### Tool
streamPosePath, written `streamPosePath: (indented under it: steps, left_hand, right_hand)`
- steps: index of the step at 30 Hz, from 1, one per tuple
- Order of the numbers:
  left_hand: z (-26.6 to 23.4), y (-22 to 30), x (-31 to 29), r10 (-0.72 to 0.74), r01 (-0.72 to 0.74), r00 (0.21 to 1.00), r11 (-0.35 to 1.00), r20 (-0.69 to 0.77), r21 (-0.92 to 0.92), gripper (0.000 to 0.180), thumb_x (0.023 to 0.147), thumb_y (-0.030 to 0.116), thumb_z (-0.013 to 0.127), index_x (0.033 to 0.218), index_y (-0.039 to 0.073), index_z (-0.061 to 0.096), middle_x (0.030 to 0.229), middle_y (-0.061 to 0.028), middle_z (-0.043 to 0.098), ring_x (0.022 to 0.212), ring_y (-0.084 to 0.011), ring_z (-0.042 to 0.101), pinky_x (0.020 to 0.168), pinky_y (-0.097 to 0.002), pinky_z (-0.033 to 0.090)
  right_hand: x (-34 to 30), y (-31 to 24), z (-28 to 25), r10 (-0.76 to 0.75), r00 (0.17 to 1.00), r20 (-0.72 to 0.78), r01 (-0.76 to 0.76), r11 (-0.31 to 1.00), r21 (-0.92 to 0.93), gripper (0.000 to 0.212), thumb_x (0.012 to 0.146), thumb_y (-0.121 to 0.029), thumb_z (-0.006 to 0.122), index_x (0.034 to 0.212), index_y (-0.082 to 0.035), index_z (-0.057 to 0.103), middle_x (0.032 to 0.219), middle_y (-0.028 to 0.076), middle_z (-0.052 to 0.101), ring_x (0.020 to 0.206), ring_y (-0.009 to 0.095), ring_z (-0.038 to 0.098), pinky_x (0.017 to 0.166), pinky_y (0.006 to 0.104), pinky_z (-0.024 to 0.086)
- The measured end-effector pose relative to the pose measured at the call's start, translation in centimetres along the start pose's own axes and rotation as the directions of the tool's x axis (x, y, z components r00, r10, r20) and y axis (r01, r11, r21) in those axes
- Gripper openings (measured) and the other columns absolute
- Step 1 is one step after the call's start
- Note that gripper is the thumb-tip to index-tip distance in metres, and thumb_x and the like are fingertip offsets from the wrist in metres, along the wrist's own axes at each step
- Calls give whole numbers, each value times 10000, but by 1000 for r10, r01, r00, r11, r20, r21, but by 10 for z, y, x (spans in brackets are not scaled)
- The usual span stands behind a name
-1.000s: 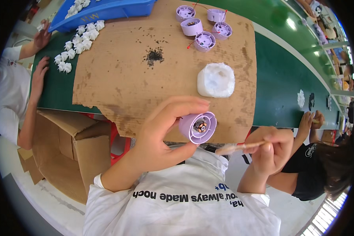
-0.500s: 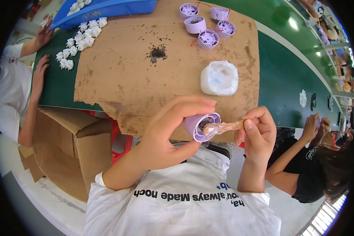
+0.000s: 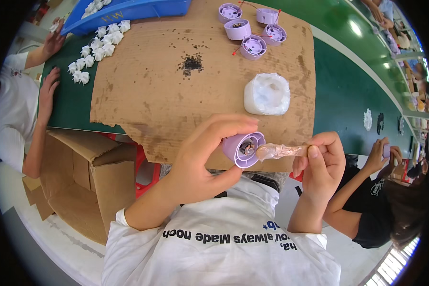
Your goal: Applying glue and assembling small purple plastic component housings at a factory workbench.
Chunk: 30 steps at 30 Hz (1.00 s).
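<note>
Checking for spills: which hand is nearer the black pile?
Left. The left hand is below the black pile in view; the right hand, farther off, lower right.

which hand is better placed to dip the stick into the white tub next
Right, most likely. The right hand pinches the stick by one end, leaving its glossy, coated end out front, and the white tub stands just beyond. The left hand is occupied gripping the purple cup.

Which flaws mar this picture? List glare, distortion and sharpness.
Head view: white glare on the glossy green surface, upper right; head view: the pale strip alongside curves; head view: lilac housing in the left hand looks fairly sharp.
</note>
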<state>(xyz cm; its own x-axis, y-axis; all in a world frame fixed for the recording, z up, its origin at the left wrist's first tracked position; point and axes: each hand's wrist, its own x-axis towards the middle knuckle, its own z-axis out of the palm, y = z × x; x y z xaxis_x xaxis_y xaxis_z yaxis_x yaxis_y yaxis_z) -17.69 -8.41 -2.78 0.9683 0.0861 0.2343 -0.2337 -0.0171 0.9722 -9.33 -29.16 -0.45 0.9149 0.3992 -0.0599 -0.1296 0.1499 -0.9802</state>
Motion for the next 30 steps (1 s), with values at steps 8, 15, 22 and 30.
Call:
streamPosePath:
  steps: [8,15,22,30]
  left_hand:
    - [-1,-2,-1,10,-10,1000,1000,-18,9,549,662,-99,600,1192,-2,493,1236,-173,484,1168,-274,516,941,-361,457]
    - [-1,-3,-3,18,-17,999,999,-30,37,540,678,-78,646,1192,-7,495,1213,-167,503,1128,-258,537,926,-346,458]
    - [-2,-10,1,-120,118,993,989,19,87,568,666,79,755,1191,21,543,1106,-119,576,955,-215,591,827,-314,482]
    - [16,-22,16,-257,245,959,964,122,105,640,695,159,759,1242,-36,491,1069,-160,590,936,-225,604,802,-317,502]
  right_hand:
    - [3,0,1,-14,1000,-13,14,1000,-6,27,908,16,501,932,16,490,664,74,578,538,95,520,500,202,417]
    - [3,-3,2,-25,999,-42,20,994,-109,43,904,13,516,942,16,496,669,56,560,545,88,517,495,195,410]
    - [28,-19,-6,-460,875,-153,315,780,-541,72,893,17,543,963,29,536,720,45,552,559,69,487,504,176,382]
    - [44,-38,11,-521,847,108,316,330,-890,34,847,39,581,860,8,588,733,83,574,575,141,517,542,236,413]
